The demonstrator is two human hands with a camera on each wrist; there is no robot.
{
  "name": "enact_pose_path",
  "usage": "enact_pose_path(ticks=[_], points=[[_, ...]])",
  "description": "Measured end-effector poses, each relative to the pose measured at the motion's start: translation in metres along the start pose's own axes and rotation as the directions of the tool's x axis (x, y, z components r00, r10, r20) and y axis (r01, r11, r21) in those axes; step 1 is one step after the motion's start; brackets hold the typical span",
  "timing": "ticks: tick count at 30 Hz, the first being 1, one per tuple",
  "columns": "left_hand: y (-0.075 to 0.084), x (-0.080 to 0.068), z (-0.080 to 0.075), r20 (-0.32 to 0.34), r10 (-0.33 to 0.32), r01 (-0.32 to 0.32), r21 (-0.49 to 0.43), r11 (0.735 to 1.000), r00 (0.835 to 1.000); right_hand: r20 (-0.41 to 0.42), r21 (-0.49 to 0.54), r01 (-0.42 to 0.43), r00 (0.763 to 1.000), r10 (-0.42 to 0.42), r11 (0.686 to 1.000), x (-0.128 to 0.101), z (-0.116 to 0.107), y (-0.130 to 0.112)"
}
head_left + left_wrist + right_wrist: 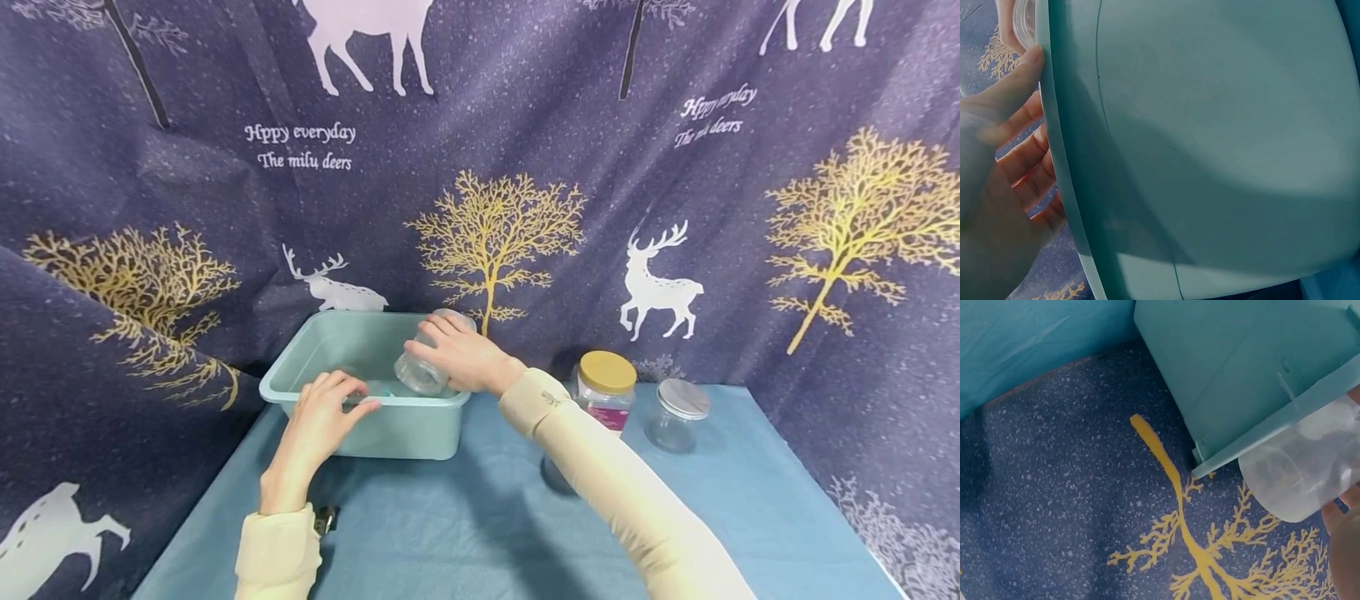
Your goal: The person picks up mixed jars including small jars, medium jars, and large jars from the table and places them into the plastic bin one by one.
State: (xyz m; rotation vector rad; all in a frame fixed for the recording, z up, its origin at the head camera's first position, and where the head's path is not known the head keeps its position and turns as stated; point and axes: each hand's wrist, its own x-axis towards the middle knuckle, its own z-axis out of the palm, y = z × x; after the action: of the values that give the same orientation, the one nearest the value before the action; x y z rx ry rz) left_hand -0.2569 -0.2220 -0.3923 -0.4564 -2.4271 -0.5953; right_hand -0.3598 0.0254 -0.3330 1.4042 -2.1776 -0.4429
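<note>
A clear jar [422,372] is tilted over the right part of a pale green basin [397,429]. My right hand [468,354] grips its side from above. In the right wrist view, the jar's rounded end [1291,472] juts past the basin rim, while the hand [1346,544] shows only at the edge. My left hand [327,412] is at the basin's front rim, fingers loosely bent and reaching over it. From the left wrist, the thumb of that hand [1004,144] is seen against the rim. Something clear with a bit of green lies inside the basin, mostly hidden.
Right of the basin stand a jar with a gold lid [607,373] and a smaller clear jar with a silver lid [678,412]. A dark round object [557,477] is partly covered by my right arm. Beside my left cuff lies a small metallic item [326,520]. Patterned cloth hangs behind.
</note>
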Motion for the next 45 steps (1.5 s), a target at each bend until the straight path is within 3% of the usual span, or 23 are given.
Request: enact_pose_path(ticks=[8, 12, 16, 22, 30, 34, 41, 45], points=[[0.002, 0.001, 0.0, 0.03, -0.025, 0.025, -0.007, 1.0, 0.999, 0.056, 0.009, -0.016, 0.998, 0.015, 1.0, 0.002, 0.002, -0.004], [0.001, 0.0, 0.0, 0.027, -0.027, 0.027, 0.0, 1.0, 0.999, 0.101, 0.077, -0.052, 0.994, 0.044, 0.996, 0.001, -0.001, -0.005], [0.0, 0.0, -0.001, 0.018, -0.017, 0.017, 0.003, 1.0, 1.0, 0.166, 0.189, -0.144, 0.98, 0.113, 0.971, -0.002, -0.003, -0.003], [0.001, -0.001, -0.001, 0.021, -0.025, 0.025, 0.003, 1.0, 0.999, 0.18, 0.349, -0.225, 0.969, 0.171, 0.91, -0.011, -0.004, 0.0], [0.001, 0.0, -0.001, 0.017, -0.02, 0.02, -0.003, 1.0, 1.0, 0.059, 0.512, -0.28, 0.954, 0.292, 0.812, -0.028, -0.015, 0.004], [0.0, 0.001, -0.002, 0.009, -0.015, 0.015, -0.002, 1.0, 1.0, -0.001, 0.587, -0.293, 0.932, 0.363, 0.754, -0.042, -0.023, 0.0], [0.001, 0.001, -0.002, 0.016, -0.022, 0.022, -0.003, 1.0, 1.0, -0.03, 0.707, -0.313, 0.883, 0.469, 0.634, -0.077, -0.041, -0.016], [0.001, 0.001, -0.002, 0.019, -0.019, 0.019, -0.004, 1.0, 1.0, -0.076, 0.732, -0.314, 0.844, 0.53, 0.604, -0.098, -0.048, -0.023]])
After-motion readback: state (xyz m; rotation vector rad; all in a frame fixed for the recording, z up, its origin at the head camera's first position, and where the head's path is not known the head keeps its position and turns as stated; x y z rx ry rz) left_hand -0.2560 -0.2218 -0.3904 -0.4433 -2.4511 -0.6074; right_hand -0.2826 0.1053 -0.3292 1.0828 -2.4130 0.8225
